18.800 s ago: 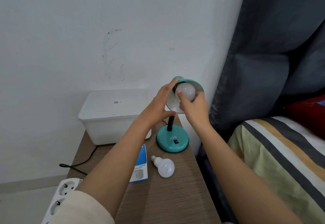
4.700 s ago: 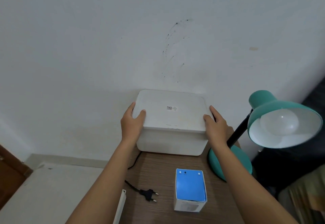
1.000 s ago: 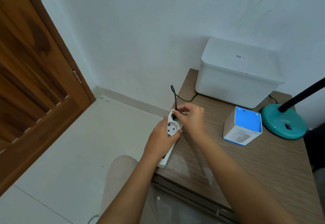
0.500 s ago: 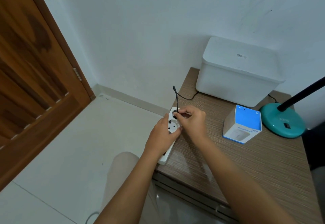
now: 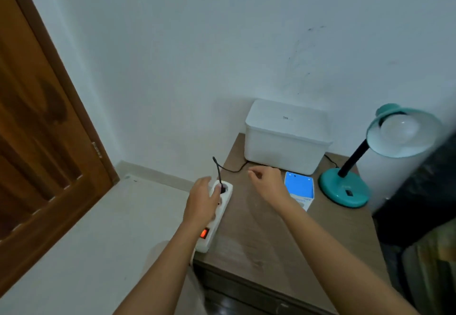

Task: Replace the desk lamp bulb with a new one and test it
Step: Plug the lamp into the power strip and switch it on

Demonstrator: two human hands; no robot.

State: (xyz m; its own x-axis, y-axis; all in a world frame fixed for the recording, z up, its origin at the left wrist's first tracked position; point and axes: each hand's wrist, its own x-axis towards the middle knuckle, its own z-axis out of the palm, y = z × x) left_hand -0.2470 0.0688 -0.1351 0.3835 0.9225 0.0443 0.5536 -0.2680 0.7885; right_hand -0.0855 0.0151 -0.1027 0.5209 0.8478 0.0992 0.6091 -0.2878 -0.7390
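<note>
The teal desk lamp (image 5: 344,191) stands at the table's right, its shade holding a white bulb (image 5: 399,129) that is unlit. Its black plug (image 5: 222,187) sits in the top socket of the white power strip (image 5: 217,218), whose switch (image 5: 203,233) glows orange. My left hand (image 5: 201,203) lies on the strip's left side, holding it. My right hand (image 5: 267,182) hovers above the table to the right of the plug, fingers loosely curled, holding nothing. The blue and white bulb box (image 5: 299,192) stands just right of that hand.
A white lidded storage box (image 5: 283,139) sits against the wall at the back of the brown wooden table (image 5: 283,240). A wooden door (image 5: 37,129) is on the left. Dark bedding (image 5: 419,191) borders the table's right side.
My right hand has let go of the plug, now seated in the strip, and moved right. The view has lifted, bringing the lamp shade and bulb into sight.
</note>
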